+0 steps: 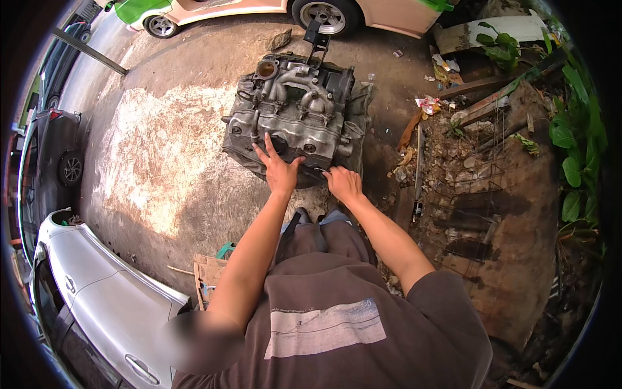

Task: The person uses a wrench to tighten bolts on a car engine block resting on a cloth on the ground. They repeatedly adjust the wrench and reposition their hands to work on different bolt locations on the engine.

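A greasy metal engine sits low in front of me on dark, crumpled material, with a curved intake manifold on top and a black bracket standing up behind. My left hand rests open on the front edge of the engine, fingers spread across the cover. Just to its right, my right hand has its fingers closed on a small shiny metal tool at the engine's lower front; the tool's exact shape is too small to tell.
A cream and green car stands behind the engine. Dark cars and loose silver car doors are at the left, with cardboard nearby. Debris, planks and leafy plants line the right side. A pole lies top left.
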Motion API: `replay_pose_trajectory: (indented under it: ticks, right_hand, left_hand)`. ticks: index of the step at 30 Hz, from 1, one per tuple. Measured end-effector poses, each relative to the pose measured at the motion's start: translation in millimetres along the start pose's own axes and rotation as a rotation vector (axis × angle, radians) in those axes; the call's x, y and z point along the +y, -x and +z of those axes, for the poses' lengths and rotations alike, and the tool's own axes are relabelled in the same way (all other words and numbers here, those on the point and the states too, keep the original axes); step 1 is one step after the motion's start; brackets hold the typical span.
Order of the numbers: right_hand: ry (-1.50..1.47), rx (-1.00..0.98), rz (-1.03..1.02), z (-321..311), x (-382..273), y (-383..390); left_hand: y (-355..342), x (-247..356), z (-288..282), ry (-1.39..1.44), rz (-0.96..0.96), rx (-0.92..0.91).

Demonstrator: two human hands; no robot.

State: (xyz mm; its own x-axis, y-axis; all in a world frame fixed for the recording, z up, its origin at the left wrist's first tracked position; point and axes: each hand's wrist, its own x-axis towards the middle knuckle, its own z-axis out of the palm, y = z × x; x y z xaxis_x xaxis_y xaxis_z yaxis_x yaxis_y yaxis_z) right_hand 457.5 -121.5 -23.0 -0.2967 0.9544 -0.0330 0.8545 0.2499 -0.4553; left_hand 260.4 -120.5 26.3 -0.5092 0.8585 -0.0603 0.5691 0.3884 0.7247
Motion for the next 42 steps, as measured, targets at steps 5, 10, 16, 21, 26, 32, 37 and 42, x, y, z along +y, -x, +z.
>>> replay_pose_trajectory:
  ticks: [5, 10, 16, 21, 26, 32, 37, 42]
  right_hand:
    - [-0.006, 0.018, 0.015, 2, -1, 1]
    - [-0.022, 0.001, 0.005, 1, 1, -1]
    - [-0.134, -0.111, 0.098, 7, 1, 2]
    - [-0.216, -0.122, 0.101, 12, 5, 3]
    - [-0.229, -0.123, 0.067, 12, 10, 1]
    - [-0.266, -0.123, 0.081, 15, 9, 3]
    - [-0.285, -0.102, 0.106, 25, 8, 6]
    - [-0.264, -0.097, 0.131, 30, 7, 4]
  left_hand:
    - [-5, 0, 3, 0.014, -0.01, 0.012]
    - [-6, 0, 7, -0.016, -0.033, 0.028]
    - [-3, 2, 9, -0.08, -0.071, 0.05]
    - [-6, 7, 7, -0.15, -0.118, 0.034]
    - [-6, 6, 7, -0.154, -0.106, 0.043]
    - [-4, 2, 8, -0.133, -0.076, 0.05]
    - [-6, 1, 8, -0.18, -0.049, 0.058]
    - [-4, 0, 7, -0.151, -0.021, 0.064]
